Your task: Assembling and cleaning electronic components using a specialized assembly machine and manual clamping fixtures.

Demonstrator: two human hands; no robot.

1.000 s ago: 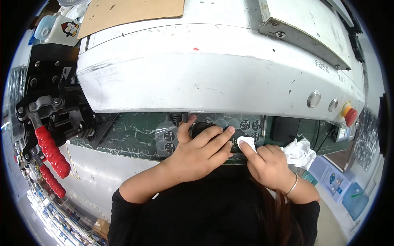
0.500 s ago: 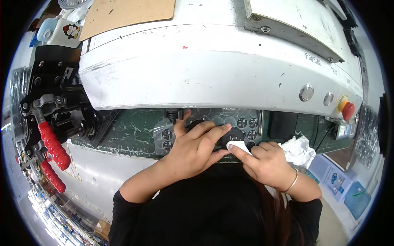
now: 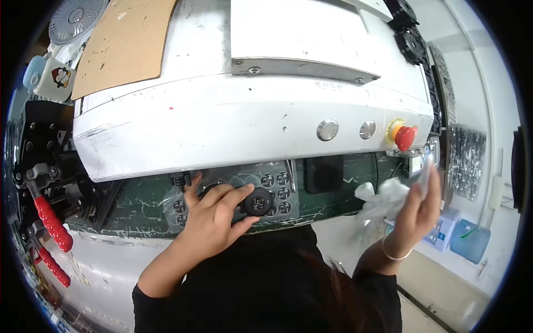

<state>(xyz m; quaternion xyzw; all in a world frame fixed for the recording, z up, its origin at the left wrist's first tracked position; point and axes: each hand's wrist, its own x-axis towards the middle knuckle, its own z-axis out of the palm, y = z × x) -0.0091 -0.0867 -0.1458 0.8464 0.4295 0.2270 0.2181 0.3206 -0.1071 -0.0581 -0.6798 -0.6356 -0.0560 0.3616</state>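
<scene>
Container [image 3: 53, 79], white with a pale blue cap and a penguin picture, stands at the upper left of the frame, with a round fan [image 3: 75, 19] just above it. Below, along the left edge, is a black metal clamp assembly [image 3: 44, 176]; two red grips [image 3: 54, 225] slope down from it toward the lower left. A brown cardboard sheet [image 3: 125, 44] lies on the white machine housing [image 3: 183, 136], which spans the upper half of the frame.

The green marbled tabletop [image 3: 139, 202] runs below the housing. Left of centre, the left hand [image 3: 214, 219] is grasping a round black part [image 3: 258, 202], fingers across its upper side and thumb along its lower edge. The part is at the centre of the frame, over a clear sheet [image 3: 294, 201] bearing round dark discs. A black rectangular pad [image 3: 323, 173] lies right of the sheet.

Above the pad, the housing front carries two silver buttons [image 3: 327, 129] and, further right, a red mushroom button [image 3: 405, 137]. A crumpled white cloth [image 3: 383, 197] lies at the tabletop's right end. Beside it, the right hand [image 3: 416, 216] is upright, fingers extended; a pale item [image 3: 426, 173] shows at the fingertips, blurred, and whether it is gripped cannot be told. A blue water jug [image 3: 469, 241] is at the far right.
</scene>
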